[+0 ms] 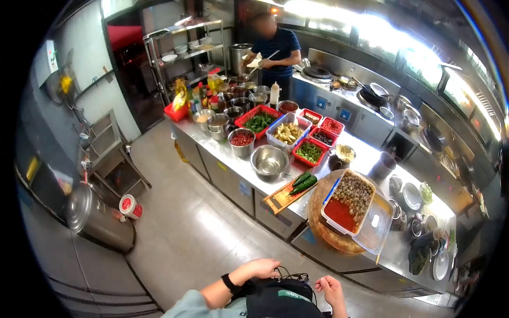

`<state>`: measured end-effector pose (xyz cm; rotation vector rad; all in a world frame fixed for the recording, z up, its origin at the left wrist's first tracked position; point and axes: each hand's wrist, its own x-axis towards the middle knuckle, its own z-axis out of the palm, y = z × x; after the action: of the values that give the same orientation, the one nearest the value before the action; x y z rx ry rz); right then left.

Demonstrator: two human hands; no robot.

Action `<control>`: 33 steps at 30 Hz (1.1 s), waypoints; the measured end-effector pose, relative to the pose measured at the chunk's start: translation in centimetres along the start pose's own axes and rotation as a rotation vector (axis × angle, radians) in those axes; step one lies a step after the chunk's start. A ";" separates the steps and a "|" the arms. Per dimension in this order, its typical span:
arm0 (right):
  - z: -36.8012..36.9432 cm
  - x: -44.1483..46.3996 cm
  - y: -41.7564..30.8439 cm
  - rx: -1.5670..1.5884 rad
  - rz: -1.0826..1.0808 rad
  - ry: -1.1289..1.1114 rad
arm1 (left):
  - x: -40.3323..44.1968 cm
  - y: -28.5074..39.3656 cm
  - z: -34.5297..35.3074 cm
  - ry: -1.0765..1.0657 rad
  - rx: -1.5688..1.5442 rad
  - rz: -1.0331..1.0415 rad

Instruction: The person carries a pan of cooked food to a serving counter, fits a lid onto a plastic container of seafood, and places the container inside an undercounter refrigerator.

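Note:
My left hand [263, 268], with a black band at the wrist, is in front of my waist. Its fingers are drawn together at a black cord [286, 273] that loops over a dark bundle on my front. To the right of the cord is my right hand [331, 289], fingers curled with the tips together; anything in them is too small to make out. Ahead of both hands, on a round wooden chopping board [318, 212], stands a plastic container [342, 227] of small greyish pieces and red sauce. Its clear lid [375, 225] lies beside it.
A long steel counter [228, 175] holds two green cucumbers [303, 183] on a wooden board, a steel bowl [269, 161], and red baskets of vegetables. Another person [275, 50] stands beyond it with a long utensil. A large lidded pot [101, 217] stands on the left.

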<state>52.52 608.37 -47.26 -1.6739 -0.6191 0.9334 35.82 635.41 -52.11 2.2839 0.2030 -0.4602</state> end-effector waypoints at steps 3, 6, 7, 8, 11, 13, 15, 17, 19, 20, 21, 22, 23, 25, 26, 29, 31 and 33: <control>0.3 0.1 0.1 0.005 0.004 -0.009 | -0.4 -0.1 0.4 0.017 -0.033 0.027; 0.6 0.0 -0.5 -0.019 0.015 -0.016 | -0.3 0.0 1.0 0.051 -0.042 0.041; 0.7 -0.2 -0.9 -0.022 0.020 -0.018 | -0.4 0.2 1.0 0.060 -0.055 0.057; 0.5 -0.6 -1.3 -0.020 0.019 -0.026 | -0.5 0.4 1.0 0.072 -0.068 0.068; 0.3 -0.6 -1.8 -0.039 0.017 0.007 | -0.3 1.1 0.9 0.034 -0.047 0.032; 1.0 -1.0 -3.7 -0.093 -0.004 -0.008 | -0.4 1.2 0.4 0.056 -0.039 -0.003; 1.9 -1.1 -5.3 -0.172 -0.029 -0.004 | -1.2 1.7 -0.5 0.055 -0.040 -0.025; 0.8 -1.3 -3.6 -0.009 0.119 -0.002 | -1.2 2.1 -0.7 0.056 -0.041 0.004; 1.6 -1.4 -6.0 -0.163 0.019 -0.011 | -1.5 2.6 -1.5 0.016 -0.050 -0.030; 1.3 -2.0 -6.7 -0.322 -0.075 -0.019 | -1.5 3.1 -1.4 -0.025 -0.058 -0.060; 0.7 -1.6 -3.9 -0.194 -0.033 -0.019 | -1.0 2.3 -0.4 -0.009 -0.030 -0.040; 0.3 -0.3 -1.4 -0.066 -0.003 -0.011 | -0.3 1.5 0.4 0.024 -0.031 0.012; -0.4 0.1 1.0 -0.039 -0.001 -0.009 | -0.1 0.6 1.3 0.056 -0.011 0.048; -0.8 -0.4 1.4 -0.019 -0.006 0.027 | 0.4 -0.1 1.9 0.038 -0.007 0.046; -0.5 -0.4 0.6 -0.021 0.009 0.007 | 0.3 0.1 1.6 0.028 0.001 0.075; -0.5 -0.4 0.9 -0.011 0.028 -0.009 | -0.3 0.9 1.0 0.025 -0.026 0.066; -0.5 -0.4 1.2 0.007 0.041 -0.016 | -0.2 1.1 0.8 0.018 -0.022 0.046; -0.6 -0.5 1.4 0.014 0.038 -0.006 | 0.0 1.3 0.5 0.011 -0.027 0.050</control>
<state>52.68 607.23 -48.38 -1.6763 -0.5852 0.9686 36.06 634.12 -51.55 2.2605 0.1567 -0.4168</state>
